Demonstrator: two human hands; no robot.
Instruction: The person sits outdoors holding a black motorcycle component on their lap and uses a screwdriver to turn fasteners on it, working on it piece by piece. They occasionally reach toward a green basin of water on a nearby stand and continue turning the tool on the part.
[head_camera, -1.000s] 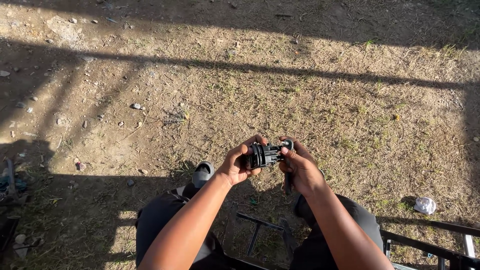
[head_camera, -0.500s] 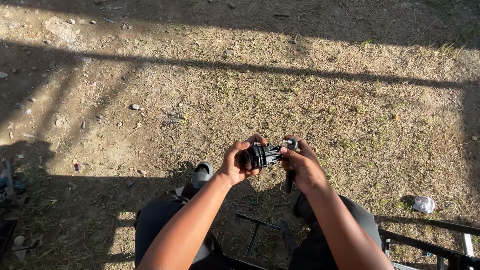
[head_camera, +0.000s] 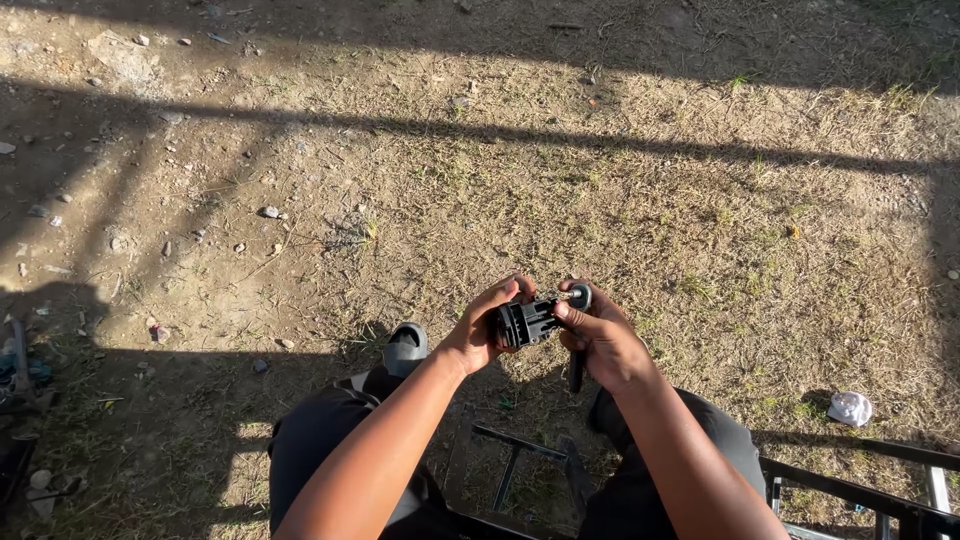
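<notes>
Hands a touch lower than before, left grip (head_camera: 485, 325) and right grip (head_camera: 600, 340) both clenched on black part (head_camera: 525, 322) (sunlit).

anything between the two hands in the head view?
Yes: a small black part, gripped by the left hand at one end and the right hand at the other. A round grey knob shows above the right fingers.

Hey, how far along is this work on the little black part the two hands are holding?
Done: nothing finished shows. In hand: the left hand grips the small black part while the right hand holds it from the other side, thumb near a round grey knob on top. Left: cannot tell; no loose pieces of it are visible on the dry ground.
</notes>
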